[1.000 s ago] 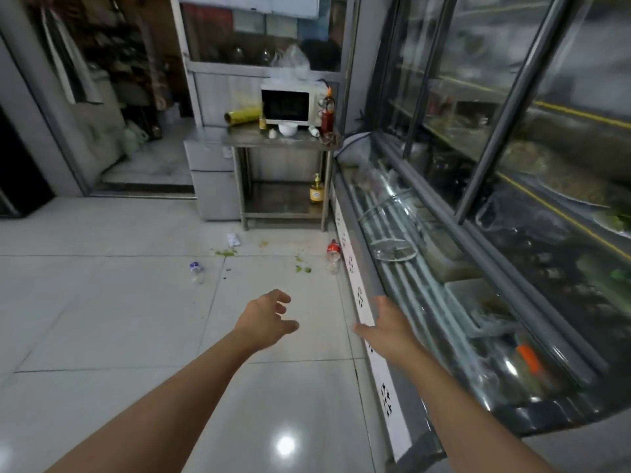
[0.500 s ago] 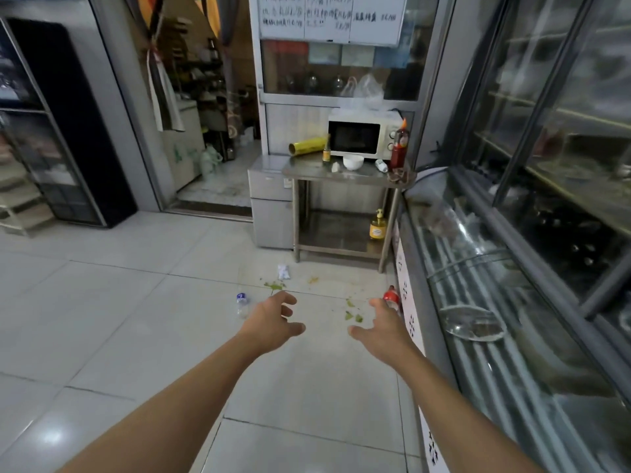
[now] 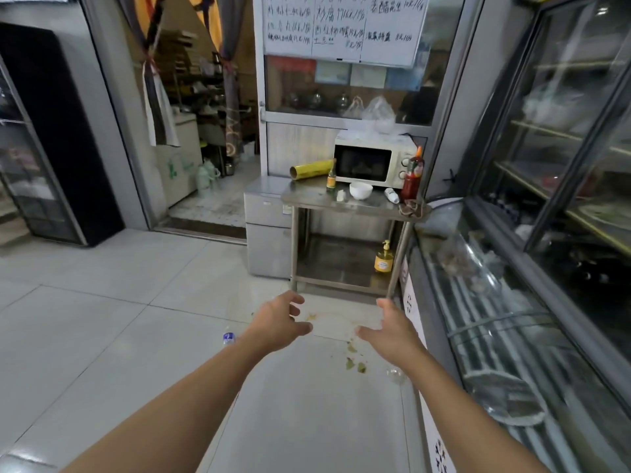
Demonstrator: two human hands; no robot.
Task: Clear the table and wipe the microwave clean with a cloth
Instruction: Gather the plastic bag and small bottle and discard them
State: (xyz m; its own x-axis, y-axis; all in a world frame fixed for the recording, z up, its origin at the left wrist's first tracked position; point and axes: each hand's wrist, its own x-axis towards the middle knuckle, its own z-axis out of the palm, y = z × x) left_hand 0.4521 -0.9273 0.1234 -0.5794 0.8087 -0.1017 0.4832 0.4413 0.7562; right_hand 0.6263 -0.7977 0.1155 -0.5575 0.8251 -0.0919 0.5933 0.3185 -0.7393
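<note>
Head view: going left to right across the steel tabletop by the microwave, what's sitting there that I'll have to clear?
Yellow roll of wrap → small glass bottle → white bowl → small white bottle lying on its side → red sauce bottle.

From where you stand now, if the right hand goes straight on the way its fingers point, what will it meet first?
Probably the near right leg of the steel table: the right hand is open, fingers aimed up and forward at its foot. Nothing visible lies between, though depth is unclear.
</note>
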